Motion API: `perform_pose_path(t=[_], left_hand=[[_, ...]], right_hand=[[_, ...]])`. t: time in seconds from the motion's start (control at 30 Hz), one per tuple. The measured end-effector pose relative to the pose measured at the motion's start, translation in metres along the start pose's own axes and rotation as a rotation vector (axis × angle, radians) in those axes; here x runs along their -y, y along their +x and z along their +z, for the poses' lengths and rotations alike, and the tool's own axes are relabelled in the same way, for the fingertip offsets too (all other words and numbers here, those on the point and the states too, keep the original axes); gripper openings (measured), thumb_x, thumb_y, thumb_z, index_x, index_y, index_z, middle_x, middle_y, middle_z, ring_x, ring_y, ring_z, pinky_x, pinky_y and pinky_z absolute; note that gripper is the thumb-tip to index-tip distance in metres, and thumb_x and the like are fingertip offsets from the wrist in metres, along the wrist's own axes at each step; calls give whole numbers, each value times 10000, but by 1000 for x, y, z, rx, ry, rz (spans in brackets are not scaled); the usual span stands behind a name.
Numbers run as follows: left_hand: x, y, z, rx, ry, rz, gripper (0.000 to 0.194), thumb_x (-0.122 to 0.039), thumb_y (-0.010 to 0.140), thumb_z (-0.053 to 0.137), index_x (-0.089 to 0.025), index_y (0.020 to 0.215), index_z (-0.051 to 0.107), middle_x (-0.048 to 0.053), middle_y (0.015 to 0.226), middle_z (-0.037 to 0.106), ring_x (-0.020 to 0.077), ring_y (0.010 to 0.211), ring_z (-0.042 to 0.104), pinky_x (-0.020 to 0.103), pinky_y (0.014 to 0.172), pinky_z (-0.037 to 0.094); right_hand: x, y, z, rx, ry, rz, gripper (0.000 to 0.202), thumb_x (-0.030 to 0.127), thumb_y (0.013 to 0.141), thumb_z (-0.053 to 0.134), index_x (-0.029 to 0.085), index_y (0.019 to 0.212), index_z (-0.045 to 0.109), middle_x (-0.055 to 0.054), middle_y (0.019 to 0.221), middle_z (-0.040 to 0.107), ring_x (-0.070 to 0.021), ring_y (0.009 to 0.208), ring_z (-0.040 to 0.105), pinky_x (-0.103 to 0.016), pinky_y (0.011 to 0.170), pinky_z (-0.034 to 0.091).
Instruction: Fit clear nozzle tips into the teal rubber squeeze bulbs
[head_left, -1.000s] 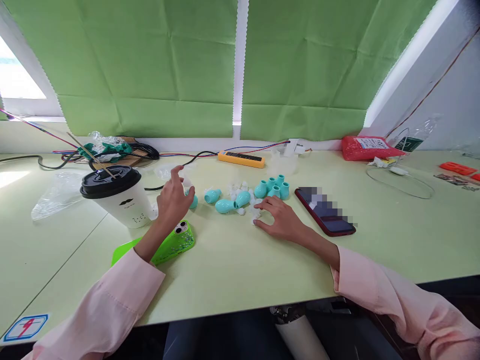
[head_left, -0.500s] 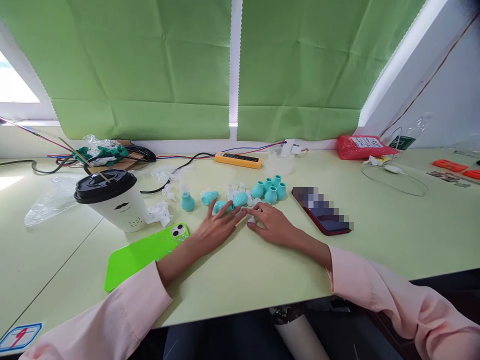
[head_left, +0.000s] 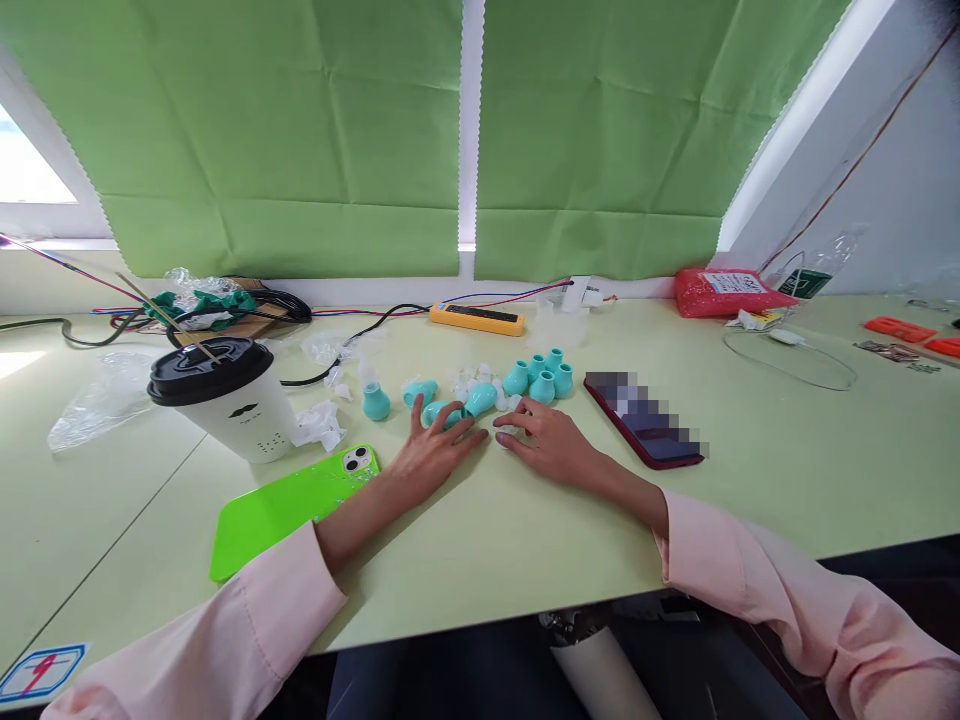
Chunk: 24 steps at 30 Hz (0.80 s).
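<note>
There lay the glossy turquoise, plastic-looking bulb vessel [head_left: 435,413], twelve o'clock from the left hand [head_left: 425,463], fingers spread — probably light, stiff, slippery, best taken round its belly — while at three o'clock the right hand [head_left: 551,440] sat curled, pinching or not, I couldn't tell.

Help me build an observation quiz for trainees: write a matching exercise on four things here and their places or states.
1 left hand
2 power strip
3 paper cup
4 five clustered turquoise vase-shaped pieces

A standing beside the dark phone
B topped by a black lid
C spread out near turquoise pieces lying on their sides
D nearest the green blinds

Pairs: 1-C, 2-D, 3-B, 4-A
</note>
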<state>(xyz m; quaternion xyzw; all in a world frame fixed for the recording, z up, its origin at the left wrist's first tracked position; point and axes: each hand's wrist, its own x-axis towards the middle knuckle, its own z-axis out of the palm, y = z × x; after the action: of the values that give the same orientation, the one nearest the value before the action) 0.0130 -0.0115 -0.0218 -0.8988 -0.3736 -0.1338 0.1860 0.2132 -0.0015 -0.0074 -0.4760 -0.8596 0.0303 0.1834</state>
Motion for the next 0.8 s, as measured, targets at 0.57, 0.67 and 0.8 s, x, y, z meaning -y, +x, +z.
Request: perform_pose_path(t=[0.57, 0.67, 0.8], left_hand=[[7, 1, -11, 211, 216, -143, 240, -90, 814, 308, -121, 878, 538, 96, 740, 563, 218, 762, 538, 290, 566, 412], [8, 1, -9, 241, 142, -200, 229, -122, 815, 325, -125, 928, 525, 96, 791, 570, 223, 770, 547, 286, 555, 419], [13, -1, -5, 233, 3, -213, 342, -68, 785, 342, -148, 1097, 456, 87, 896, 591, 216, 841, 546, 291, 606, 434]], right_hand=[[-4, 0, 5, -205, 205, -14, 253, 280, 740, 508, 236, 976, 587, -25, 831, 517, -83, 563, 499, -251, 571, 450], [-6, 1, 6, -285, 266, -52, 257, 226, 728, 516, 226, 974, 590, -21, 794, 523, -78, 548, 496, -243, 550, 466], [-6, 0, 6, -400, 366, -106, 245, 199, 733, 511, 218, 965, 590, -10, 700, 521, -85, 559, 500, -210, 495, 478]])
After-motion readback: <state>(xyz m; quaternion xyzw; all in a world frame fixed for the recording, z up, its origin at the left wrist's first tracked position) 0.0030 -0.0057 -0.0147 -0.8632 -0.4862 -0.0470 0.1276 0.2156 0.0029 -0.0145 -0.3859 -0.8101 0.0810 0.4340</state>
